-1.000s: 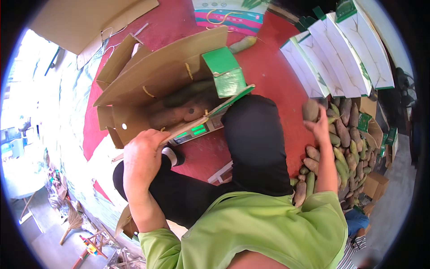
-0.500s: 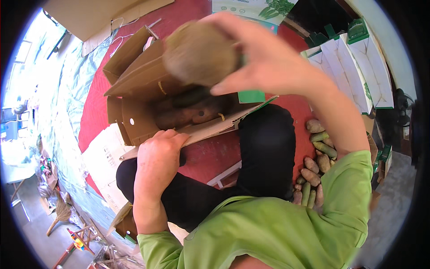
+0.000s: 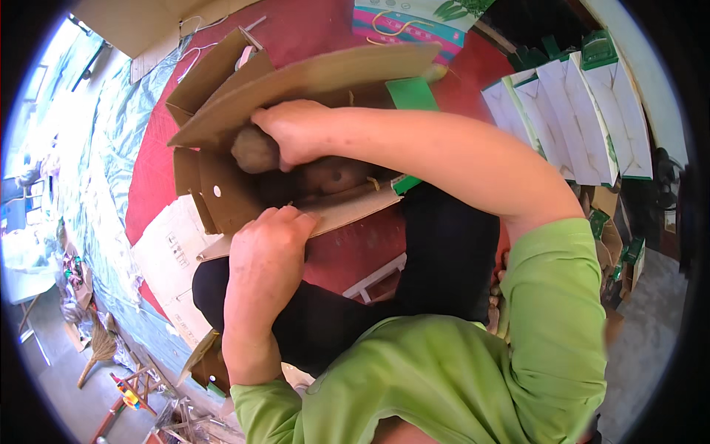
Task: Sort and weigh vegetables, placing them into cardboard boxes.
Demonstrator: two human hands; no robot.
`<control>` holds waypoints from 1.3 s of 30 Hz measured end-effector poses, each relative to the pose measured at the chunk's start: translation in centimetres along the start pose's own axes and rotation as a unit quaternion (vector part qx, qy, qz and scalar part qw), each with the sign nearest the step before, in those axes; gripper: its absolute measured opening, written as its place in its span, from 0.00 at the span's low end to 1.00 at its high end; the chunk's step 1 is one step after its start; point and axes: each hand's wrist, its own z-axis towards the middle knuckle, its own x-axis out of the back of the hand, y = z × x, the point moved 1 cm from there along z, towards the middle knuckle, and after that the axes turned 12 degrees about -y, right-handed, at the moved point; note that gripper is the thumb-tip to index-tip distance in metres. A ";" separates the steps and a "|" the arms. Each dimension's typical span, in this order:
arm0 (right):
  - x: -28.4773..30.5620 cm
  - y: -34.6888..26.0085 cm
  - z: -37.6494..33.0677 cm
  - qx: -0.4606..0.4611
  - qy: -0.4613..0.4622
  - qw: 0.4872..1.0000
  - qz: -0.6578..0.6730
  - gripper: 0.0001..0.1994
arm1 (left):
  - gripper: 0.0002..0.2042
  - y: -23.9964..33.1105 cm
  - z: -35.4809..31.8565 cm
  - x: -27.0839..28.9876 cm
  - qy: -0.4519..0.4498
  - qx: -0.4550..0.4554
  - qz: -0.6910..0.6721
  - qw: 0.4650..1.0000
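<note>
A brown cardboard box (image 3: 233, 201) stands with its top flaps raised in front of me. Inside its left end, my right hand (image 3: 296, 132) grips a large, rounded, brown root vegetable (image 3: 255, 150), whose exact kind I cannot tell. Reddish-brown vegetables (image 3: 333, 177) lie at the bottom of the box, partly in shadow and under my forearm. My left hand (image 3: 268, 240) is closed over the box's near edge, the fingertips curling over the cardboard. A green panel (image 3: 414, 95) shows at the box's right end.
Several white cartons with green trim (image 3: 566, 111) stand in a row at right. A printed carton (image 3: 414, 29) lies at the back. Loose vegetables (image 3: 503, 296) lie on the red floor covering, mostly hidden by my right sleeve. My crossed legs (image 3: 447, 259) border the box's near side.
My right hand has brought the root vegetable from above the box down and left into it. The left hand stays on the near edge. My right arm now hides most of the vegetable pile.
</note>
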 end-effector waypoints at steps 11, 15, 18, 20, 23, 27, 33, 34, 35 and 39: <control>7.2 5.1 -11.4 0.228 0.221 0.922 0.222 0.22 | 0.12 -0.5 0.3 -0.4 0.038 -0.019 -0.013 0.999; 6.8 9.3 -23.4 0.074 0.187 0.851 0.485 0.17 | 0.11 0.4 1.1 -0.2 0.019 -0.038 -0.046 0.998; -3.5 17.2 -23.5 0.031 0.352 0.869 0.346 0.15 | 0.10 0.6 0.3 0.3 0.029 0.018 -0.017 0.999; -10.4 20.1 -25.8 -0.144 0.370 0.867 0.302 0.17 | 0.10 0.2 0.6 -0.2 0.021 0.008 -0.029 0.999; -21.3 23.2 -29.1 -0.282 0.288 0.881 0.247 0.17 | 0.09 -0.8 0.9 -0.6 -0.007 0.018 -0.039 0.999; -36.8 23.2 -32.3 -0.415 0.145 0.865 0.244 0.13 | 0.08 -0.3 0.9 -0.6 -0.009 0.045 -0.059 0.997; -52.2 16.7 -34.7 -0.399 -0.144 0.862 0.278 0.17 | 0.07 -0.9 1.1 -0.8 -0.003 0.033 -0.057 0.998; -53.3 15.4 -35.1 -0.374 -0.168 0.868 0.280 0.19 | 0.07 -0.8 1.2 -0.9 0.001 0.035 -0.059 0.998; -54.2 14.3 -35.3 -0.376 -0.167 0.867 0.283 0.19 | 0.06 -0.7 1.4 -0.9 0.006 0.035 -0.062 0.997; -54.1 11.5 -34.8 -0.365 -0.239 0.848 0.300 0.21 | 0.06 -0.7 1.2 -0.9 0.005 0.048 -0.066 0.997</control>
